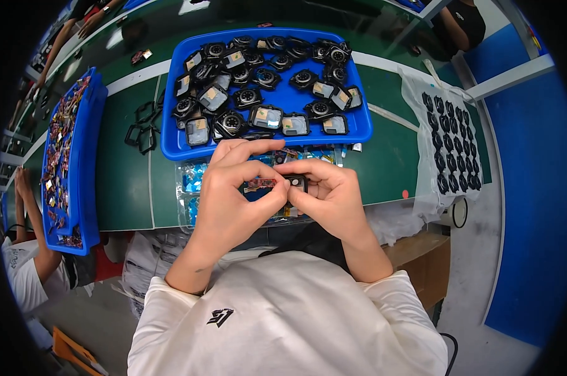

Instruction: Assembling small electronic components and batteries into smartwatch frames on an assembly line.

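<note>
Over a clear plastic tray of small blue and coloured parts, my two hands meet at the fingertips. My right hand is closed around a small black watch case with a pale round spot on its face. Thumb and forefinger of my left hand are pinched together at the case's left edge. A small red circuit board shows inside the loop of those fingers and ends at their tips. The fingertips hide where board and case come together.
A blue bin of black watch cases stands just beyond my hands. On the left is a long blue bin of red circuit boards, with black frames beside it. Rows of black parts lie on white sheeting at right. Other people's arms show left.
</note>
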Tool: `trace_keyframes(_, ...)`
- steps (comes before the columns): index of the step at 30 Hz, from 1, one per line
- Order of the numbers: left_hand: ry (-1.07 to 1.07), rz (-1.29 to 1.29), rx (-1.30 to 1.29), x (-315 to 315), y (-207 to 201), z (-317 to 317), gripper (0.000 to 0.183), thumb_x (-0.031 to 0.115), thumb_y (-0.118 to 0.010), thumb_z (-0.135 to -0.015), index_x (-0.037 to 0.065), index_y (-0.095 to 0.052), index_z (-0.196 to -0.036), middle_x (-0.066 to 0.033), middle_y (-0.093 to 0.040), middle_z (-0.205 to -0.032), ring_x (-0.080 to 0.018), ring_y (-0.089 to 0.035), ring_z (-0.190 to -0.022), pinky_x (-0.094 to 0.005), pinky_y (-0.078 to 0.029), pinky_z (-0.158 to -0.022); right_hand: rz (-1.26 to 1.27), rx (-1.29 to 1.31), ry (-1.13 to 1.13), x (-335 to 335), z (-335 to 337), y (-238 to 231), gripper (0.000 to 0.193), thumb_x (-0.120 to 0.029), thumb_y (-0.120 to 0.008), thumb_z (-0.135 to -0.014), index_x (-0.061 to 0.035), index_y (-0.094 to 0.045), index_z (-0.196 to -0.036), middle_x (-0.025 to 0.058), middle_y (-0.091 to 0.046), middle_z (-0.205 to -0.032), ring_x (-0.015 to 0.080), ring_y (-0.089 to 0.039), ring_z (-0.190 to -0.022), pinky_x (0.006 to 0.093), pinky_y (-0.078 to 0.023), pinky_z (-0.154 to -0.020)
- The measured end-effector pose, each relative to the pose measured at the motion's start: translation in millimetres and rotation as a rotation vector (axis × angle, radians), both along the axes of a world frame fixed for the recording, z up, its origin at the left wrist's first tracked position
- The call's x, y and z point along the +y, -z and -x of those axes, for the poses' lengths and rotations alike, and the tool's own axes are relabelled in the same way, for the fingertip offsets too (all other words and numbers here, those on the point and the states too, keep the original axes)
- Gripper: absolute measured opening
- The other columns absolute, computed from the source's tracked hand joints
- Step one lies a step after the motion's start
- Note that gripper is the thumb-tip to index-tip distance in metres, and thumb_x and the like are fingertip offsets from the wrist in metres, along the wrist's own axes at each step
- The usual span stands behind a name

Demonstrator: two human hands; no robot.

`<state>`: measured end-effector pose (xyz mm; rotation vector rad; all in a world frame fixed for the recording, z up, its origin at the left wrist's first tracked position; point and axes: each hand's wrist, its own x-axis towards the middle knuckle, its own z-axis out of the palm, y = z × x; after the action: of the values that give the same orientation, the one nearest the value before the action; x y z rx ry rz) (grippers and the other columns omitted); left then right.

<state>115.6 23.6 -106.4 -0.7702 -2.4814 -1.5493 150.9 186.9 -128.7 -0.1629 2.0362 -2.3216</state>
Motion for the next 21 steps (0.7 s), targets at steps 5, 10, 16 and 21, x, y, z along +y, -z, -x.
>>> trace_keyframes(5,0.007,0.018,0.001,-0.7,0.4,0.8,0.007,0.007,-0.070,-0.065,0.003,-0.069,-0.071,-0.0099,-0.066,-0.106,-0.0255,-0.053,-0.097,-0.0345,-0.045,-0.082,-0.026,-0.010,0.013,-1.3,-1.0,0.6,0.025,0.006,-0.059,-0.081,0.0046,-0.062,-0.105,0.0015,-0.063,-0.094,-0.0039,-0.046,-0.058,0.0129,-0.036,-0.047)
trace_keyframes(10,0.012,0.030,0.004,-1.4,2.0,2.0,0.008,0.007,-0.070,-0.065,0.002,-0.069,-0.072,-0.0104,-0.066,-0.106,-0.0251,-0.054,-0.096,-0.0345,-0.045,-0.082,-0.062,0.012,0.022,-2.4,-1.9,-2.6,0.028,0.007,-0.058,-0.081,0.0044,-0.061,-0.109,0.0047,-0.064,-0.099,-0.0006,-0.052,-0.064,0.0137,-0.041,-0.050)
trace_keyframes(16,-0.006,-0.035,-0.030,-1.7,5.5,2.3,0.008,0.007,-0.069,-0.067,0.002,-0.068,-0.073,-0.0108,-0.067,-0.104,-0.0245,-0.055,-0.094,-0.0344,-0.044,-0.081,-0.016,0.024,0.033,-4.6,-3.3,-4.6,0.029,0.005,-0.057,-0.084,0.0050,-0.059,-0.113,0.0079,-0.064,-0.101,0.0026,-0.056,-0.069,0.0154,-0.045,-0.054)
trace_keyframes(21,-0.019,-0.045,-0.046,-1.8,7.4,1.8,0.007,0.007,-0.069,-0.068,0.002,-0.068,-0.073,-0.0102,-0.067,-0.103,-0.0235,-0.055,-0.094,-0.0335,-0.044,-0.081,-0.062,0.013,-0.003,-2.5,-5.7,-4.2,0.029,0.002,-0.056,-0.086,0.0050,-0.058,-0.115,0.0093,-0.064,-0.101,0.0060,-0.060,-0.073,0.0173,-0.048,-0.058)
